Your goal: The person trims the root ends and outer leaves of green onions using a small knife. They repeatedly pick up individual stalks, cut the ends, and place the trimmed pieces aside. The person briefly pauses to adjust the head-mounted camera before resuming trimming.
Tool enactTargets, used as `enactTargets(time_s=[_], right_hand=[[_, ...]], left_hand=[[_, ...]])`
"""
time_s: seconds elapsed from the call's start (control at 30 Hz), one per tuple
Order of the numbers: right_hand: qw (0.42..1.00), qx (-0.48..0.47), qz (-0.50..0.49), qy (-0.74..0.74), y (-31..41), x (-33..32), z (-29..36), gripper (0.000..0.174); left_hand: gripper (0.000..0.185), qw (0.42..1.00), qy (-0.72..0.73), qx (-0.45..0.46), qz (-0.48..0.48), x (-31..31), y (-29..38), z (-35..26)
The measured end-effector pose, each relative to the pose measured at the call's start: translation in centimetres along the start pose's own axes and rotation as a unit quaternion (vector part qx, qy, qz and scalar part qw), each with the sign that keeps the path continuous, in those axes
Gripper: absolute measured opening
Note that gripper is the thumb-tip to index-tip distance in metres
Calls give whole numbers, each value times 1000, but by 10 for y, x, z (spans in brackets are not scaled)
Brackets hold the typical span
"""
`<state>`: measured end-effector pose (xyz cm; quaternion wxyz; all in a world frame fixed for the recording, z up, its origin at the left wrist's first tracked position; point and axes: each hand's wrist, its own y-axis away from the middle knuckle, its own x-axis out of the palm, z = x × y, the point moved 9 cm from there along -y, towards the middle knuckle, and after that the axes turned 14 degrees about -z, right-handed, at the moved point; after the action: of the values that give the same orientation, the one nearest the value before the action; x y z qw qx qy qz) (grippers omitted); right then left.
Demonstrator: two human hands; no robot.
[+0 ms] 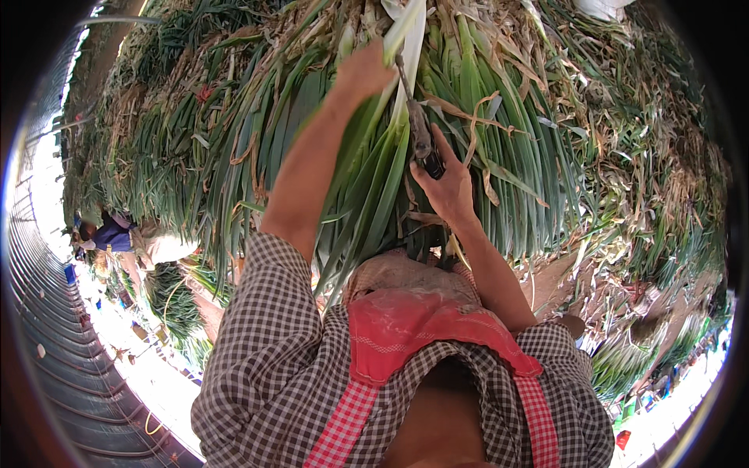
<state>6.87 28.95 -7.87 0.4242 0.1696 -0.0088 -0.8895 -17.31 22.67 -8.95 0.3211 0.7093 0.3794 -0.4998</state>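
Observation:
My left hand [364,73] grips the stalk of a large green onion [399,36] at the top of the view. A pale, flattened outer skin [413,61] hangs loose beside that stalk. In my right hand [449,186] is what looks like an air blow gun [419,126], dirty and dark-bodied. Its thin nozzle points away from me, the tip close beside the stalk and my left fingers. Long green leaves [363,158] trail from the stalk towards my lap. Part of the gun's grip is hidden by my palm.
A deep heap of green onions [509,152] lies before me, leaves hanging my way. Dry peelings [632,128] cover the right side. A yellow hose [459,253] runs below my right wrist. Another person [120,234] bends at the left, near onion bundles [169,292].

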Motion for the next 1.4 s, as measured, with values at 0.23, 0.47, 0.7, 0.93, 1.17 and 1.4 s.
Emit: enactTargets(time_s=[0.23,0.47,0.7,0.93,1.17,1.4], right_hand=[[994,-5,85,67,-39,45,-19,72],[958,79,219,167,-59,140,1,75],[955,73,241,157,-57,192,-11,75],[965,75,191,166,-65,183,-13,73],[961,20,192,199,-58,189,-5,76],[963,-22,188,193,-55,185,-5,76]], left_hand=[[63,993,105,-57,-15,98,117,24],[29,987,148,17,62,58,56,133],[45,947,-22,-320,-38,58,-48,372],[34,944,46,-325,24,53,-80,382],[53,931,-122,-344,-2,68,-62,477],[64,929,-68,-343,117,58,-88,481]])
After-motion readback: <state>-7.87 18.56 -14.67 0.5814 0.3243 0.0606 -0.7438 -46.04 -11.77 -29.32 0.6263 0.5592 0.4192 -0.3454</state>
